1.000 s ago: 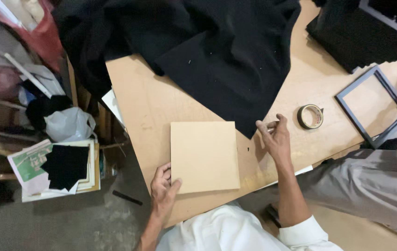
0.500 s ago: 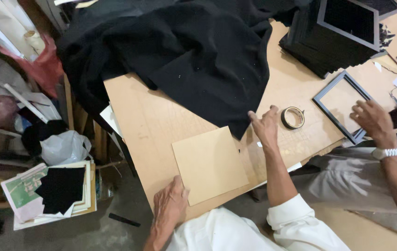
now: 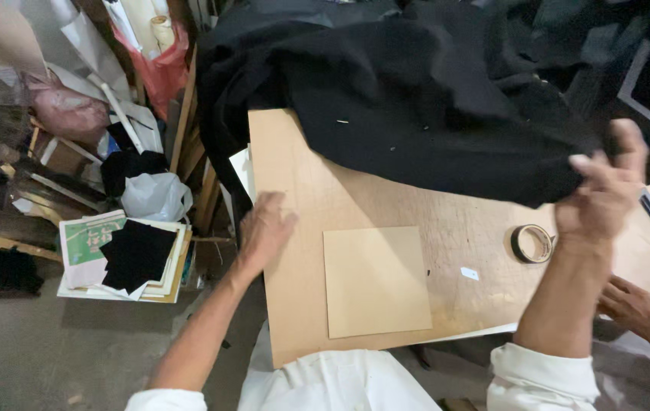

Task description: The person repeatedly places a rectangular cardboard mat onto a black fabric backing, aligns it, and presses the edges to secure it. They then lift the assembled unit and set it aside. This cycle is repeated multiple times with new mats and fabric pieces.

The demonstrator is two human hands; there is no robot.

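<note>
Right hand (image 3: 599,190) gripping black cloth (image 3: 431,99), left hand (image 3: 265,228) spread flat on table (image 3: 302,190): I am risking cloth dragging tape roll (image 3: 532,243) and board (image 3: 376,280) off.

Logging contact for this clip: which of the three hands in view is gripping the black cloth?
The wearer's right hand, raised with its grip closed on the black cloth. The left hand hovers open over the table; a co-worker's hand touches no cloth.
</note>
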